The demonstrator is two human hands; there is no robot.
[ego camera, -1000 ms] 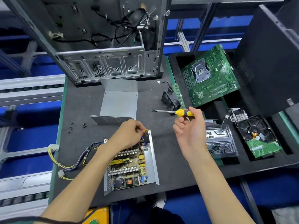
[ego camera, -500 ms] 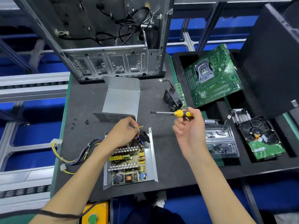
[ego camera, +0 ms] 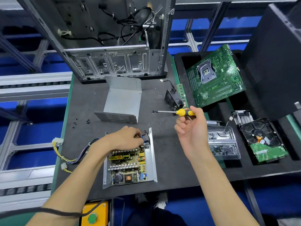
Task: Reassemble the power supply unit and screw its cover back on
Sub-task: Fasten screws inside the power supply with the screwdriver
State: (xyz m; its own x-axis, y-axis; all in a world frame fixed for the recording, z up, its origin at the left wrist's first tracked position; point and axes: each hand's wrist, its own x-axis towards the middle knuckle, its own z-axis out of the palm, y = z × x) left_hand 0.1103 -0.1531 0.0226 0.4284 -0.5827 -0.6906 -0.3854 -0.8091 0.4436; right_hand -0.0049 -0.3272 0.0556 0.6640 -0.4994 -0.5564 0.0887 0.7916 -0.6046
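While left grip (ego camera: 125,139) pinches a black socket (ego camera: 145,139), right grip (ego camera: 192,128) around rubbery yellow-black screwdriver (ego camera: 184,112).

Motherboard (ego camera: 215,75), hard drive (ego camera: 263,141), case (ego camera: 114,46)

Bare mat (ego camera: 169,160) between open power supply unit (ego camera: 130,162) and screw tray (ego camera: 223,144) gives passage | 12 o'clock: cover (ego camera: 122,101) stands upright, computer case (ego camera: 114,46) behind | 10 o'clock: loose screws (ego camera: 81,122) | 9 o'clock: cable bundle (ego camera: 68,154)
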